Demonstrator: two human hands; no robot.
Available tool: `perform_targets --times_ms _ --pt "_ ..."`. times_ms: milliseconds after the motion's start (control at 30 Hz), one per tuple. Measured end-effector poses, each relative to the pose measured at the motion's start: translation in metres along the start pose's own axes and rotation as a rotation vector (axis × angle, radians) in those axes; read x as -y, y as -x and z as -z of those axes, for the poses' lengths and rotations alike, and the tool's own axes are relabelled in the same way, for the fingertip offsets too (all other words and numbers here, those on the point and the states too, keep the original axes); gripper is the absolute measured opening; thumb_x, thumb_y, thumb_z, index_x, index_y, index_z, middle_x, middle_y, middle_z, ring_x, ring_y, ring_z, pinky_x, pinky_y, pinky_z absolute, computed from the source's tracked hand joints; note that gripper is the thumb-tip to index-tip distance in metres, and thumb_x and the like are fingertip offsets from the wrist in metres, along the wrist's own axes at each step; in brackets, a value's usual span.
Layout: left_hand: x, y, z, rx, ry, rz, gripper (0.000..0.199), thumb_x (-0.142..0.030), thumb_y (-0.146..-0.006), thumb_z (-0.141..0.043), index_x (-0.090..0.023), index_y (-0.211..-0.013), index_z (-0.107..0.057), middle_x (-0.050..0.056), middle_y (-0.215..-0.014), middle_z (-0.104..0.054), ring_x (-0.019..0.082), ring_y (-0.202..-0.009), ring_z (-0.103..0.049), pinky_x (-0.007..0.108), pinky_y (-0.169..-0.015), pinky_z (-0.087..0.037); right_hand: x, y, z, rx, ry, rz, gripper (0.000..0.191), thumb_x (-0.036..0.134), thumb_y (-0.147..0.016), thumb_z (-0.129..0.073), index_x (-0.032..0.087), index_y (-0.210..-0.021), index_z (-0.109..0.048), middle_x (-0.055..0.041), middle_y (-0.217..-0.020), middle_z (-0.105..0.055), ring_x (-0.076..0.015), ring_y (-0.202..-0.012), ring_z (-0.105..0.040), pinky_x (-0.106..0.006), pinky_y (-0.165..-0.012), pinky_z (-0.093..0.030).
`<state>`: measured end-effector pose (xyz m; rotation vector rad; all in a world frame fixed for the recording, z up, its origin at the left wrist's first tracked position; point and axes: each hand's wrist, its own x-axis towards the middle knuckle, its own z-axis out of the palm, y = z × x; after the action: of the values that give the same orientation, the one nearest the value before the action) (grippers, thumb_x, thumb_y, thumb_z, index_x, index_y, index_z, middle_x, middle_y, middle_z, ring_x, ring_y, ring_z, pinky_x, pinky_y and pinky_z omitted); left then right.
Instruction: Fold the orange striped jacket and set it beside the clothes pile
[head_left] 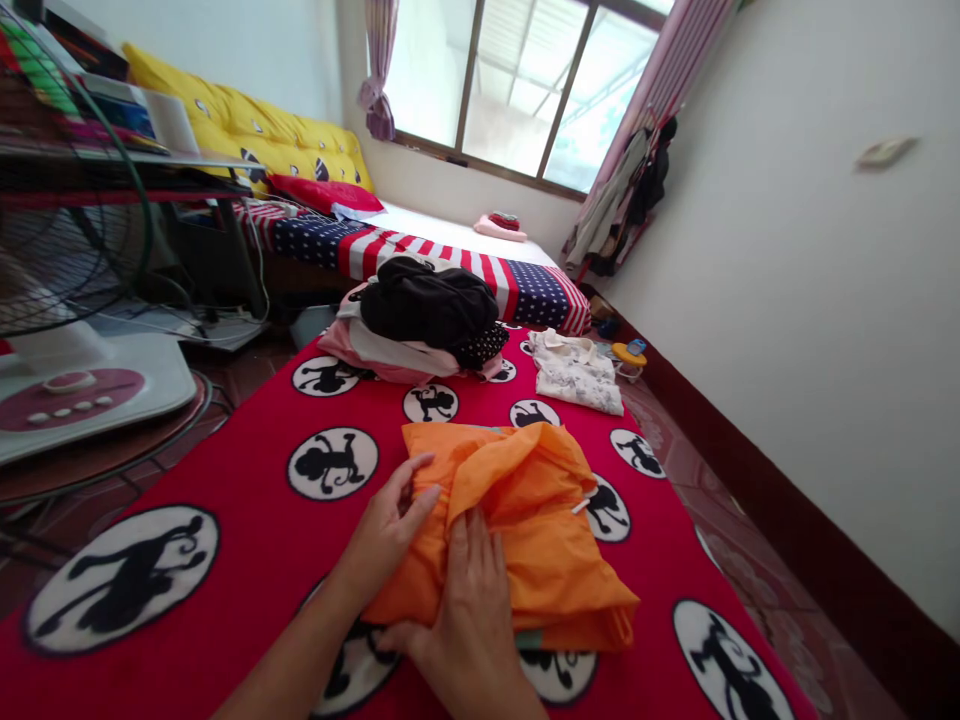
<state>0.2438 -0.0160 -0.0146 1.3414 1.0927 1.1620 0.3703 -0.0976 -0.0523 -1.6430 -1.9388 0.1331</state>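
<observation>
An orange garment (540,540), partly folded, lies on a red cloth (247,470) printed with black figures in white circles. My left hand (390,520) rests at the garment's left edge, its thumb and forefinger apart and its other fingers partly hidden. Flat on the fabric lies my right hand (472,600), fingers stretched out, their tips by a loose raised fold. A white drawstring end or tag (580,506) sticks out on the garment's right side. Strips of green show under its top and bottom edges.
Beyond it sits a heap of clothes (427,310), black on top. A folded white patterned shirt (576,370) lies at the right. A fan (82,390) stands on the left, and a bed (435,255) is at the back. A wall (810,330) bounds the right side.
</observation>
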Motion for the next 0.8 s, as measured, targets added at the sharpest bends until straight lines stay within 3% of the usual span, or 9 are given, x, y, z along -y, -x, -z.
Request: perform_targets --times_ms 133,200,300,400,467,567,633,733,800 --pt "-0.005 0.01 -0.006 0.026 0.287 0.099 0.056 -0.044 -0.088 -0.05 -0.022 -0.139 -0.041 0.008 -0.12 -0.063 0.024 -0.104 -0.063 0.036 -0.09 -0.052 -0.002 0.0 -0.001 -0.049 0.028 0.025 0.113 0.022 -0.064 -0.07 0.013 -0.153 0.0 -0.0239 -0.153 -0.023 -0.0446 -0.137 -0.029 -0.066 -0.104 -0.032" --pt "-0.003 0.012 -0.008 0.035 0.393 0.157 0.059 -0.042 -0.087 -0.052 -0.024 -0.141 -0.038 0.006 -0.107 -0.068 0.022 -0.092 -0.067 0.033 -0.078 -0.055 -0.006 -0.004 0.003 -0.075 0.007 0.041 0.102 0.011 -0.065 -0.058 0.012 -0.153 -0.006 -0.0217 -0.151 -0.03 -0.0404 -0.135 -0.035 -0.061 -0.104 -0.036" --pt "-0.001 0.011 -0.007 0.035 0.44 0.216 0.066 -0.041 -0.083 -0.055 -0.025 -0.143 -0.032 0.004 -0.094 -0.069 0.02 -0.077 -0.068 0.032 -0.067 -0.057 -0.013 -0.014 0.016 -0.067 -0.079 0.041 0.085 0.004 -0.065 -0.044 0.012 -0.148 -0.03 -0.0179 -0.136 -0.054 -0.0316 -0.122 -0.055 -0.049 -0.098 -0.047" --pt "0.0 0.005 0.003 0.008 0.311 0.161 0.066 -0.038 -0.082 -0.056 -0.023 -0.142 -0.032 0.007 -0.1 -0.068 0.022 -0.082 -0.069 0.036 -0.072 -0.058 -0.02 -0.02 0.036 -0.024 -0.21 0.019 0.066 0.003 -0.072 -0.039 0.018 -0.136 -0.052 -0.0113 -0.123 -0.065 -0.024 -0.112 -0.062 -0.039 -0.095 -0.051" --pt "0.002 -0.001 0.015 -0.042 0.087 0.012 0.062 -0.033 -0.08 -0.057 -0.022 -0.138 -0.039 0.011 -0.113 -0.064 0.025 -0.099 -0.066 0.041 -0.084 -0.056 -0.024 -0.015 0.051 0.032 -0.309 -0.001 0.058 0.005 -0.075 -0.041 0.022 -0.128 -0.06 -0.0072 -0.12 -0.067 -0.0217 -0.111 -0.063 -0.036 -0.095 -0.051" --pt "0.006 -0.007 0.036 -0.072 -0.323 -0.255 0.065 -0.023 -0.072 -0.063 -0.025 -0.135 -0.046 0.011 -0.14 -0.046 0.03 -0.129 -0.045 0.048 -0.107 -0.039 -0.03 0.001 0.074 0.088 -0.404 -0.057 0.049 0.012 -0.076 -0.05 0.028 -0.119 -0.066 -0.0048 -0.114 -0.07 -0.0225 -0.104 -0.066 -0.037 -0.092 -0.053" --pt "0.008 -0.01 0.044 -0.048 -0.461 -0.341 0.079 -0.02 -0.067 -0.068 -0.027 -0.14 -0.04 0.011 -0.15 -0.034 0.032 -0.135 -0.038 0.051 -0.112 -0.031 -0.032 0.01 0.09 0.086 -0.452 -0.134 0.041 0.019 -0.077 -0.058 0.029 -0.115 -0.069 -0.0052 -0.111 -0.071 -0.0242 -0.101 -0.066 -0.038 -0.09 -0.053" --pt "0.004 -0.011 0.046 -0.038 -0.323 -0.328 0.098 -0.024 -0.066 -0.074 -0.029 -0.149 -0.022 0.013 -0.151 -0.032 0.032 -0.129 -0.046 0.051 -0.108 -0.037 -0.025 0.006 0.116 0.098 -0.644 -0.303 0.032 0.029 -0.075 -0.064 0.026 -0.106 -0.073 -0.006 -0.102 -0.073 -0.024 -0.091 -0.068 -0.035 -0.08 -0.056" --pt "-0.006 -0.011 0.043 -0.128 -0.117 -0.283 0.097 -0.028 -0.069 -0.074 -0.031 -0.149 -0.019 0.013 -0.148 -0.037 0.029 -0.125 -0.051 0.047 -0.104 -0.043 -0.016 -0.009 0.135 0.088 -0.846 -0.441 0.023 0.032 -0.072 -0.067 0.021 -0.091 -0.074 -0.0048 -0.083 -0.074 -0.0202 -0.071 -0.068 -0.029 -0.062 -0.056"
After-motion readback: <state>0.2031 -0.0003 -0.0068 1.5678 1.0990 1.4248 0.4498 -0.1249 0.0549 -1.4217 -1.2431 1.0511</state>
